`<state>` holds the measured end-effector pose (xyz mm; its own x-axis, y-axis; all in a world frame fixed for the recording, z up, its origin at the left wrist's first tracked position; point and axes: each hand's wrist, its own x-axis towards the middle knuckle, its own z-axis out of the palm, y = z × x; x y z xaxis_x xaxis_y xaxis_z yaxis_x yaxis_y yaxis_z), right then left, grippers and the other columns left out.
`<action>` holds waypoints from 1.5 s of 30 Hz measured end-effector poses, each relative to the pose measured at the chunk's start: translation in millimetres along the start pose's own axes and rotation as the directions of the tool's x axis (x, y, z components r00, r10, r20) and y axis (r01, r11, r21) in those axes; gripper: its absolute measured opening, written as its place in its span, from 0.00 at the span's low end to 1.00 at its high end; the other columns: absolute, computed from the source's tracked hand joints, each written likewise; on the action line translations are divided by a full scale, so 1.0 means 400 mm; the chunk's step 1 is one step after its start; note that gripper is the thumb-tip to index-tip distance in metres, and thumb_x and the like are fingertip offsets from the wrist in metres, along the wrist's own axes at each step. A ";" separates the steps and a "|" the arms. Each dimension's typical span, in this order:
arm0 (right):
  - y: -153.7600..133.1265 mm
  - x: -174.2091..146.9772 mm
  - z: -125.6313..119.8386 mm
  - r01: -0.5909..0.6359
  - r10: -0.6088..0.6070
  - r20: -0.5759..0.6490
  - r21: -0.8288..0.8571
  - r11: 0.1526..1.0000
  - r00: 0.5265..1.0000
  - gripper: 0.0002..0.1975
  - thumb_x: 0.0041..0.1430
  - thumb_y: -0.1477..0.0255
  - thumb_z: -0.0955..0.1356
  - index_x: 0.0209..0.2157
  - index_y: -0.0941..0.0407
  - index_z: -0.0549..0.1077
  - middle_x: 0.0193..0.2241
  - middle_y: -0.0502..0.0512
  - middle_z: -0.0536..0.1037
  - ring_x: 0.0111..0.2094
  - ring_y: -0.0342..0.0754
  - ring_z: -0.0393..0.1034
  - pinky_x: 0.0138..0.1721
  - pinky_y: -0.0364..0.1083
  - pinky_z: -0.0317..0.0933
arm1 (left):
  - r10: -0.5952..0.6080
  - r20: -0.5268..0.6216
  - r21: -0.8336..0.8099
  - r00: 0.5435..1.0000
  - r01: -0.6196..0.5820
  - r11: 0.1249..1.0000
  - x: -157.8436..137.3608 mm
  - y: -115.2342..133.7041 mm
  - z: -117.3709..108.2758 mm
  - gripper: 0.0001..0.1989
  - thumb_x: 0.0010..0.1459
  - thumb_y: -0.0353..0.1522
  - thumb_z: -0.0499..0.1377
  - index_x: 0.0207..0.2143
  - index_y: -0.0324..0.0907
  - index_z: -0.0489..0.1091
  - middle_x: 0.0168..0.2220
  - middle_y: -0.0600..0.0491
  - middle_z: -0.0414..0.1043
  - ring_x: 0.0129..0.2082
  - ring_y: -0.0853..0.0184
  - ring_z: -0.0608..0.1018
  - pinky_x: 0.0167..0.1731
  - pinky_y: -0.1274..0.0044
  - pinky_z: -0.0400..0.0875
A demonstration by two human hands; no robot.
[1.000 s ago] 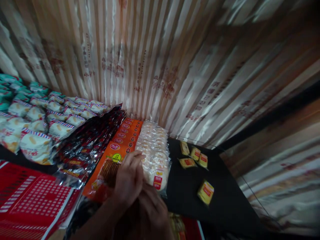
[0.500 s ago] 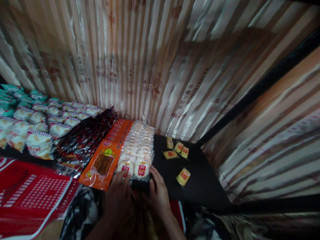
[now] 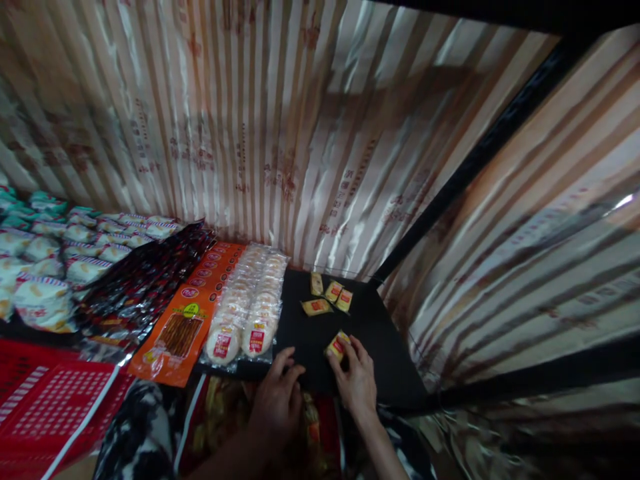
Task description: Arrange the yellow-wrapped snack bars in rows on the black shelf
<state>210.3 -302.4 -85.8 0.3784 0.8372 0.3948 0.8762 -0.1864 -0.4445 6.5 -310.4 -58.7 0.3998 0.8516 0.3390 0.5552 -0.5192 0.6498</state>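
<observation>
On the black shelf board point(image 3: 390, 360), my right hand point(image 3: 357, 377) has its thumb and fingers closed on a small yellow snack packet point(image 3: 336, 345). My left hand point(image 3: 280, 393) is by the board's front edge, fingers loosely bent and apart, with nothing visible in them. Farther back lie several more yellow packets, among them a flat one point(image 3: 317, 307). Left of my left hand, round rice crackers in clear wrappers point(image 3: 257, 339) stand in two overlapping rows. Below my hands, a red basket point(image 3: 187, 417) holds more yellow packets point(image 3: 313, 427), partly hidden by my arms.
Left of the crackers lie an orange snack bag point(image 3: 175, 333), dark glossy bags point(image 3: 145, 280) and several white snack bags point(image 3: 45, 303). Another red basket point(image 3: 55, 400) stands at lower left. Striped sheeting point(image 3: 225, 133) hangs behind; a black post point(image 3: 465, 160) slants at right.
Both hands have left the front rice crackers. My right hand has moved right and taken hold of the front yellow packet. The view has turned slightly right.
</observation>
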 end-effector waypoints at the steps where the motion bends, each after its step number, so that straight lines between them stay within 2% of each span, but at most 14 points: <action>1: 0.010 0.002 0.004 0.014 -0.014 0.025 0.008 1.000 1.000 0.25 0.55 0.57 0.61 0.47 0.59 0.71 0.51 0.65 0.66 0.50 0.58 0.61 0.49 0.56 0.61 | -0.028 0.055 -0.004 0.998 0.028 1.000 0.022 0.012 0.008 0.18 0.54 0.24 0.46 0.44 0.39 0.69 0.57 0.42 0.60 0.50 0.64 0.72 0.49 0.70 0.70; 5: 0.035 0.019 0.011 0.056 -0.057 0.058 0.023 0.998 0.997 0.23 0.56 0.61 0.60 0.46 0.60 0.71 0.53 0.66 0.65 0.52 0.57 0.61 0.50 0.55 0.61 | -0.106 0.167 0.037 0.980 0.101 0.994 0.115 0.041 0.035 0.20 0.52 0.23 0.48 0.46 0.37 0.68 0.62 0.41 0.49 0.60 0.58 0.60 0.56 0.68 0.61; 12: 0.027 0.079 -0.005 0.219 -0.218 -0.023 0.044 0.975 0.976 0.17 0.59 0.68 0.58 0.42 0.60 0.73 0.52 0.65 0.67 0.54 0.56 0.59 0.52 0.56 0.60 | -0.154 0.161 0.180 0.975 0.124 0.976 0.280 0.041 0.080 0.25 0.51 0.25 0.50 0.54 0.33 0.62 0.63 0.41 0.48 0.64 0.55 0.46 0.61 0.68 0.52; 15: 0.005 0.146 0.004 0.270 -0.271 0.017 0.069 0.960 0.962 0.18 0.60 0.72 0.57 0.44 0.60 0.73 0.51 0.64 0.69 0.53 0.53 0.62 0.52 0.53 0.60 | -0.220 0.217 0.265 0.951 0.160 0.951 0.333 0.040 0.094 0.27 0.52 0.25 0.50 0.56 0.31 0.59 0.62 0.38 0.51 0.64 0.53 0.47 0.58 0.66 0.56; 18: -0.020 0.248 0.032 0.331 -0.332 0.078 0.017 0.943 0.940 0.19 0.60 0.74 0.56 0.46 0.60 0.73 0.52 0.63 0.69 0.57 0.54 0.58 0.55 0.55 0.56 | -0.251 0.250 0.345 0.935 0.156 0.926 0.362 0.034 0.119 0.25 0.54 0.24 0.49 0.56 0.33 0.58 0.61 0.39 0.54 0.63 0.53 0.52 0.56 0.66 0.60; 21: -0.041 0.349 0.075 0.419 -0.401 0.241 -0.026 0.907 0.883 0.20 0.59 0.76 0.57 0.50 0.56 0.70 0.55 0.59 0.68 0.61 0.54 0.51 0.58 0.58 0.50 | -0.238 0.202 0.423 0.950 0.135 0.896 0.372 0.017 0.145 0.20 0.58 0.23 0.47 0.52 0.37 0.62 0.58 0.42 0.59 0.60 0.56 0.58 0.54 0.66 0.62; 24: -0.046 0.415 0.111 0.444 -0.390 0.407 -0.043 0.895 0.826 0.20 0.59 0.74 0.59 0.52 0.52 0.69 0.57 0.55 0.65 0.62 0.56 0.47 0.57 0.61 0.48 | -0.209 0.169 0.468 0.963 0.109 0.877 0.376 -0.003 0.158 0.16 0.59 0.23 0.45 0.47 0.41 0.65 0.50 0.45 0.66 0.54 0.59 0.66 0.49 0.67 0.66; 29: -0.002 0.427 0.102 0.430 -0.363 0.433 -0.063 0.901 0.825 0.17 0.57 0.76 0.61 0.46 0.54 0.73 0.53 0.58 0.69 0.56 0.54 0.58 0.54 0.54 0.54 | -0.227 0.122 0.414 0.966 0.159 0.896 0.367 -0.028 0.155 0.17 0.57 0.20 0.45 0.44 0.37 0.66 0.43 0.45 0.68 0.45 0.60 0.71 0.47 0.69 0.66; 34: 0.048 0.379 0.038 0.415 -0.385 0.391 0.009 0.910 0.836 0.18 0.54 0.80 0.59 0.40 0.57 0.76 0.45 0.60 0.75 0.47 0.52 0.67 0.51 0.52 0.59 | -0.297 0.009 0.173 0.955 0.291 0.941 0.361 -0.035 0.153 0.19 0.56 0.21 0.45 0.49 0.37 0.64 0.44 0.45 0.67 0.45 0.63 0.70 0.48 0.72 0.64; 38: 0.039 0.358 0.006 0.324 -0.372 0.281 0.203 0.924 0.884 0.22 0.51 0.80 0.59 0.47 0.59 0.72 0.47 0.60 0.74 0.50 0.51 0.67 0.53 0.52 0.59 | -0.470 -0.051 -0.185 0.881 0.454 0.871 0.389 -0.025 0.140 0.17 0.59 0.25 0.46 0.49 0.35 0.64 0.45 0.44 0.67 0.46 0.63 0.71 0.49 0.73 0.64; 40: 0.014 0.355 0.002 0.148 -0.264 0.298 0.361 0.921 0.917 0.22 0.52 0.76 0.61 0.50 0.57 0.69 0.48 0.59 0.73 0.50 0.50 0.67 0.53 0.53 0.60 | -0.538 0.030 -0.426 0.842 0.498 0.755 0.407 -0.015 0.128 0.16 0.60 0.27 0.45 0.48 0.35 0.64 0.44 0.44 0.68 0.43 0.64 0.73 0.44 0.72 0.68; 41: -0.001 0.355 0.001 0.017 -0.193 0.349 0.450 0.893 0.917 0.22 0.53 0.73 0.62 0.50 0.56 0.68 0.47 0.59 0.74 0.48 0.50 0.68 0.51 0.53 0.62 | -0.552 0.086 -0.546 0.829 0.503 0.670 0.414 -0.008 0.122 0.16 0.61 0.28 0.44 0.48 0.36 0.64 0.44 0.44 0.69 0.41 0.65 0.73 0.41 0.74 0.70; 43: -0.033 0.354 0.003 -0.263 -0.073 0.483 0.589 0.764 0.872 0.21 0.53 0.68 0.64 0.50 0.56 0.68 0.43 0.58 0.76 0.44 0.49 0.72 0.46 0.52 0.66 | -0.559 0.187 -0.725 0.808 0.497 0.476 0.422 0.006 0.108 0.15 0.61 0.29 0.43 0.47 0.36 0.63 0.44 0.45 0.69 0.39 0.67 0.74 0.34 0.77 0.72; 45: -0.061 0.352 0.008 -0.442 -0.022 0.578 0.648 0.621 0.816 0.20 0.52 0.65 0.66 0.46 0.56 0.70 0.40 0.58 0.78 0.40 0.49 0.73 0.41 0.49 0.68 | -0.566 0.213 -0.800 0.796 0.475 0.367 0.425 0.019 0.097 0.14 0.61 0.28 0.44 0.45 0.37 0.63 0.44 0.45 0.69 0.37 0.68 0.75 0.32 0.79 0.71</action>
<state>241.1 -178.3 -21.9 0.1171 0.9843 -0.1324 0.1835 -0.1524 -0.9711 107.0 -172.3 -22.5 0.1593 0.9569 -0.2426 -0.1903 0.2709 0.9436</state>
